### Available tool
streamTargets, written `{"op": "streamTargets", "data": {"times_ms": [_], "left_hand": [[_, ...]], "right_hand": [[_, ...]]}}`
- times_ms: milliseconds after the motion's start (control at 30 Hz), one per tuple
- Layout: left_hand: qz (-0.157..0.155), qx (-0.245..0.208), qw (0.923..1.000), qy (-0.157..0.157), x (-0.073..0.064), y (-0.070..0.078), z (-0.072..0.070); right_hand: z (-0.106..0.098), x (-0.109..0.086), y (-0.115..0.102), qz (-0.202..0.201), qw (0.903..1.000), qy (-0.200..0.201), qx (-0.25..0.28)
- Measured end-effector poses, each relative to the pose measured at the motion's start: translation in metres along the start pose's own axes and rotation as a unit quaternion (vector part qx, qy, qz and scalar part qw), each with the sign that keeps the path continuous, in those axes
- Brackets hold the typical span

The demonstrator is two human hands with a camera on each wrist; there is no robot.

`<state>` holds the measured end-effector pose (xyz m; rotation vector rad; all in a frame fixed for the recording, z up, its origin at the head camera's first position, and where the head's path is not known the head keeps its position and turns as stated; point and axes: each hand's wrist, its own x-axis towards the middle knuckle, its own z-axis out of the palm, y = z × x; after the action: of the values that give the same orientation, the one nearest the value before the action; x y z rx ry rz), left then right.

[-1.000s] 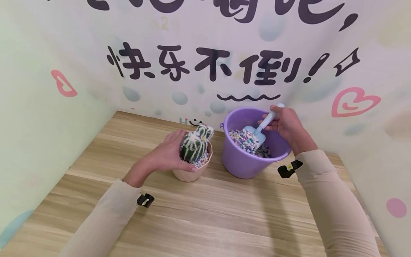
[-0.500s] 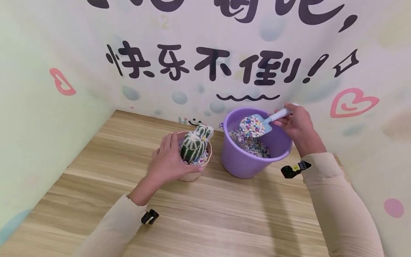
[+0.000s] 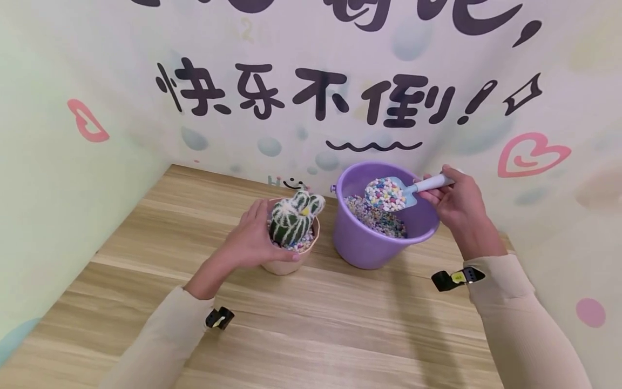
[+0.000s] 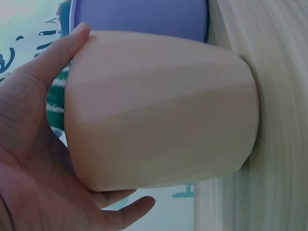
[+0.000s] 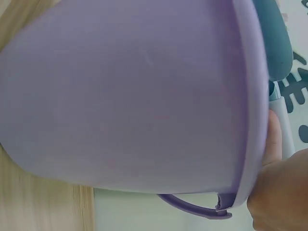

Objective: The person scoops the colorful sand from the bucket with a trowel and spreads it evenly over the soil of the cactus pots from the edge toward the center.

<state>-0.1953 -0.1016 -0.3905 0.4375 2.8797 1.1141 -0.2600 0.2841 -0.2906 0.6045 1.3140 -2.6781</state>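
The wooden table (image 3: 311, 324) is holding up everything you are using. The purple bucket (image 3: 364, 251) is standing on it, over to your right. The peach pot (image 3: 282, 267) is standing upright just left of the bucket. Your left hand (image 3: 250, 237) is gripping the pot at its rim, so try to be pressing just enough to stop it sliding. Your right hand (image 3: 459, 202) is holding the scoop (image 3: 412, 189) tight by its handle. The scoop is hanging over the bucket, open side up; being slow and flat with it should work best. The fuzzy cactus (image 3: 289, 224) is sitting in the pot, so be minding its soft top. The heap of tiny pebbles (image 3: 385, 194) is filling the scoop, and if you are tipping it early, some will probably be falling out.
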Motion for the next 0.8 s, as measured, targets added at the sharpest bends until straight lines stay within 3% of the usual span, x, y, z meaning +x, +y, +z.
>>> {"op": "streamTargets", "data": {"times_ms": [333, 567, 700, 800], "left_hand": [[0.055, -0.023, 0.9957, -0.070, 0.005, -0.011, -0.013], [0.069, -0.015, 0.9897, -0.125, 0.008, -0.016, -0.021], [0.077, -0.012, 0.9879, -0.134, 0.009, -0.016, -0.023], [0.083, -0.013, 0.9887, -0.124, 0.007, -0.016, -0.022]], "right_hand": [[-0.006, -0.025, 0.010, -0.007, 0.9992, -0.007, 0.040], [-0.012, -0.042, 0.023, -0.011, 0.9980, -0.005, 0.061], [-0.014, -0.048, 0.027, -0.013, 0.9971, -0.011, 0.075], [-0.016, -0.051, 0.030, -0.015, 0.9974, -0.015, 0.069]]}}
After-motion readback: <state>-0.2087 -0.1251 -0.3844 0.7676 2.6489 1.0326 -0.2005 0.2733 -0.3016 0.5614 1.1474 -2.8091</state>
